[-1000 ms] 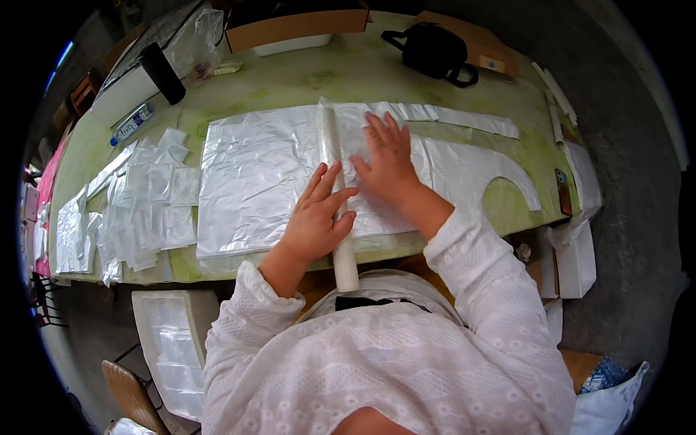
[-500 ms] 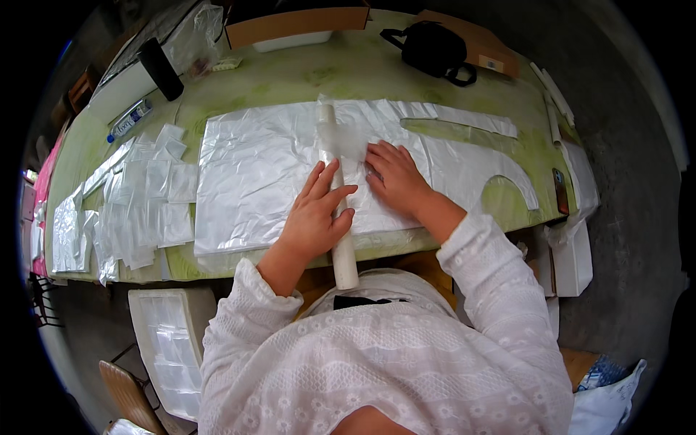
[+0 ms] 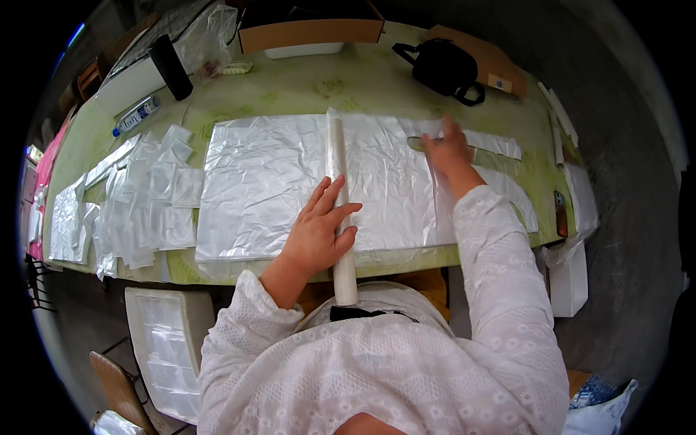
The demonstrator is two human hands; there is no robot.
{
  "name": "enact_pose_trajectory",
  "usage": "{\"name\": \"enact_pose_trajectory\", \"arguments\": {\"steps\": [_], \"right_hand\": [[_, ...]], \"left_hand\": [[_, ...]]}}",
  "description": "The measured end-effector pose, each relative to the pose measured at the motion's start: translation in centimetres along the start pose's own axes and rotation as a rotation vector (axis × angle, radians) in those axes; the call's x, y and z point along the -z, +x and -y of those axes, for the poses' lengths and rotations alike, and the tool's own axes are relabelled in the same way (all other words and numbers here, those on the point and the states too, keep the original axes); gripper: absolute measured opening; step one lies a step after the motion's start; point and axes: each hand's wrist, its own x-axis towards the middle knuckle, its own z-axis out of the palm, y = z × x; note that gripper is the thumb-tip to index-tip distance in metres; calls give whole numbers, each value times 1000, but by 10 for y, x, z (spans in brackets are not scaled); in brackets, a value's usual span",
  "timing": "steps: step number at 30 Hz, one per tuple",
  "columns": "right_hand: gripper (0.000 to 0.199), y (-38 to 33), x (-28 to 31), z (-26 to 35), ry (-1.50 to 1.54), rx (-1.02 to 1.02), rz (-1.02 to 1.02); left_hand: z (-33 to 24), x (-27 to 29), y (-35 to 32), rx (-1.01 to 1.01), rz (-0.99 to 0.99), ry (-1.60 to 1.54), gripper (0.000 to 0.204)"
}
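Observation:
Thin white plastic sheets (image 3: 254,181) lie flat and layered before me, creased and shiny, with strap-like cut-out strips (image 3: 493,143) at the right end. Across them, pointing toward my body, lies a pale tube (image 3: 337,156), its near end over the table edge. My left hand (image 3: 317,226) rests on the tube's middle, fingers spread, not wrapped round it. Farther right, my right hand (image 3: 449,154) is over the sheets by the base of the upper strip; motion blurs it, but its thumb and a raised finger show apart.
Small clear plastic packets (image 3: 148,206) are piled at left, near a water bottle (image 3: 135,116) and a black cylinder (image 3: 170,69). At the back are a cardboard box (image 3: 312,32) and a black bag (image 3: 442,69). A phone (image 3: 560,214) lies at the right edge.
My right hand has moved right and away from me, from beside the tube to the strips. Film near the tube now lies flatter. My left hand stays on the tube.

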Motion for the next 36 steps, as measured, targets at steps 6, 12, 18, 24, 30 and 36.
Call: {"name": "enact_pose_trajectory", "arguments": {"steps": [6,12,18,24,30,36], "right_hand": [[91,23,43,-131,-33,-388,-217],[70,-28,12,-48,-2,463,-323],[75,-64,-13,80,-81,396,210],[75,-65,-22,94,133,486,116],[45,-172,-10,115,523,1069,196],[34,-200,-17,129,682,1099,179]], "left_hand": [[1,0,-2,2,-17,-4,39],[0,1,-1,-6,-16,-4,39],[2,0,-1,-11,-18,-6,39],[3,-3,-1,-38,-95,-37,41],[24,-13,-11,-78,-591,-227,40],[3,30,18,-396,-201,-181,22]]}}
